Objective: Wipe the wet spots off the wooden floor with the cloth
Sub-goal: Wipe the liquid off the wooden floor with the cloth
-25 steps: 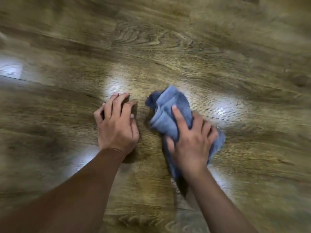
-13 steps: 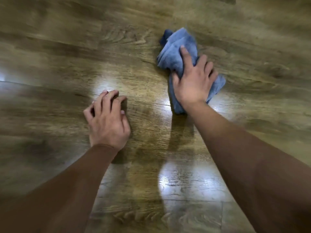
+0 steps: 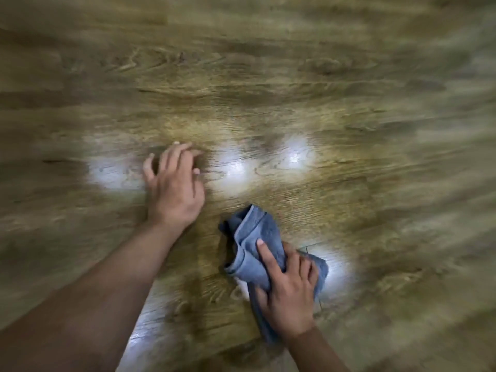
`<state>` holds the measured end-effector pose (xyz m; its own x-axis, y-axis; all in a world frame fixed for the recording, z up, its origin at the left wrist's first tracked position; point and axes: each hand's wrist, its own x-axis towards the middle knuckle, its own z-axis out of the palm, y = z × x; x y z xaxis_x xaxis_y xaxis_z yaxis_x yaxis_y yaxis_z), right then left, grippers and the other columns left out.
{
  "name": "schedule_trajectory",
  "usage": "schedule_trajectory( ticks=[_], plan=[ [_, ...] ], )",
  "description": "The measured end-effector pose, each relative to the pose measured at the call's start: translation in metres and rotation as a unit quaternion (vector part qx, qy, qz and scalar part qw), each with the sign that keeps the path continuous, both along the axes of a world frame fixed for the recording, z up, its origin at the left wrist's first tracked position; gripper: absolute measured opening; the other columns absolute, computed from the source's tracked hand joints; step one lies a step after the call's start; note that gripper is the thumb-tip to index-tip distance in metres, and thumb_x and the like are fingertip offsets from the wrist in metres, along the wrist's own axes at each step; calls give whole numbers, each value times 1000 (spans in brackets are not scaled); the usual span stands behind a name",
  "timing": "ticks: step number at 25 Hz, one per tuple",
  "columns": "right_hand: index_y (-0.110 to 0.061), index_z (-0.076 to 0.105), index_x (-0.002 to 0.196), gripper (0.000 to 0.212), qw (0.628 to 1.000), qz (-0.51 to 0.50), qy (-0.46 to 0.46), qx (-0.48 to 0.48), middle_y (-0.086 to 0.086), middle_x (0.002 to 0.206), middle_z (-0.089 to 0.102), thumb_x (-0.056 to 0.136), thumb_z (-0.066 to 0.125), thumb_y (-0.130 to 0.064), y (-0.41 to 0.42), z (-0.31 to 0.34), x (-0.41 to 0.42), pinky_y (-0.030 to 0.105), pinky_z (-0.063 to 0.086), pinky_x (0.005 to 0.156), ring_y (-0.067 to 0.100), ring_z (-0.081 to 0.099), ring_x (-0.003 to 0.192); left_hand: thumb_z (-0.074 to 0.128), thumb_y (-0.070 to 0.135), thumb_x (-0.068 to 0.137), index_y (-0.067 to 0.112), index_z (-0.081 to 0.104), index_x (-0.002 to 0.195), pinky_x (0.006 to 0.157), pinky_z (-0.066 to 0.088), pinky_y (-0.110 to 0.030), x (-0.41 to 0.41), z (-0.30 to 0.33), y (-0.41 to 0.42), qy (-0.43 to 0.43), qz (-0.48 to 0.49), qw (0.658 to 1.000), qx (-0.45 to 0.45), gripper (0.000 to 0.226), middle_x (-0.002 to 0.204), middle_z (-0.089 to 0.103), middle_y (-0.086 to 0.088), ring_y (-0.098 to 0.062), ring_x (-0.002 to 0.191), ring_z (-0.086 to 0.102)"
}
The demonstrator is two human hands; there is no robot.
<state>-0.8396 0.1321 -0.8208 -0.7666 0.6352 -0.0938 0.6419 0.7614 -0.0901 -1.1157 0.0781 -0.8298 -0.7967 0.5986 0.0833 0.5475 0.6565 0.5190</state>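
The right hand, clutching the bunched blue cloth, has dragged it back from the far reach of the wooden floor toward the person—another wiping pass done—while the left hand stays braced, fingers loose.

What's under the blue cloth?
The blue cloth lies bunched on the wooden floor, with the right hand gripping it from on top. The boards right beneath it are covered, so any wet spot there cannot be seen.
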Motion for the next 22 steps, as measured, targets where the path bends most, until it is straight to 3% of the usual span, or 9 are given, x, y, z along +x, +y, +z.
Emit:
schedule_trajectory(
  ticks=[4, 7, 10, 16, 22],
  plan=[
    [-42, 36, 150, 82, 997, -51, 38, 38, 11, 121, 48, 72, 58, -56, 57, -5, -17, 51, 35, 90, 35, 46, 97, 43, 12, 94, 7, 61, 129, 114, 31, -43, 38, 7, 72, -73, -68, 984, 145, 39, 145, 55, -10, -28, 144, 40],
    [-43, 36, 148, 78, 992, -102, 52, 57, 11, 114, 48, 73, 55, -56, 126, -9, -47, 51, 36, 86, 33, 44, 94, 41, 9, 100, 1, 57, 136, 121, 28, -41, 40, 3, 115, -78, -124, 975, 168, 40, 150, 51, -14, -28, 148, 35],
    [-44, 37, 146, 75, 990, -108, 49, 77, 12, 118, 49, 75, 55, -57, 196, -10, -81, 51, 36, 88, 34, 45, 96, 40, 14, 101, 5, 50, 144, 123, 24, -48, 30, -1, 161, -64, -112, 983, 129, 45, 157, 44, -11, -27, 152, 28],
    [-43, 39, 146, 69, 983, -142, 64, 92, 13, 123, 50, 80, 50, -59, 340, -16, -156, 52, 30, 92, 37, 46, 106, 38, 43, 99, 21, 44, 151, 125, 9, -43, 30, -25, 212, 40, -38, 994, -95, 57, 166, 29, -5, -24, 156, 15],
    [-43, 32, 149, 71, 984, -152, 51, 76, 14, 131, 45, 83, 48, -58, 434, -14, -216, 55, 28, 97, 38, 42, 116, 46, 41, 96, 22, 50, 146, 122, 11, -42, 30, -24, 216, 63, -24, 991, -111, 54, 164, 33, -3, -23, 155, 19]
  ],
)
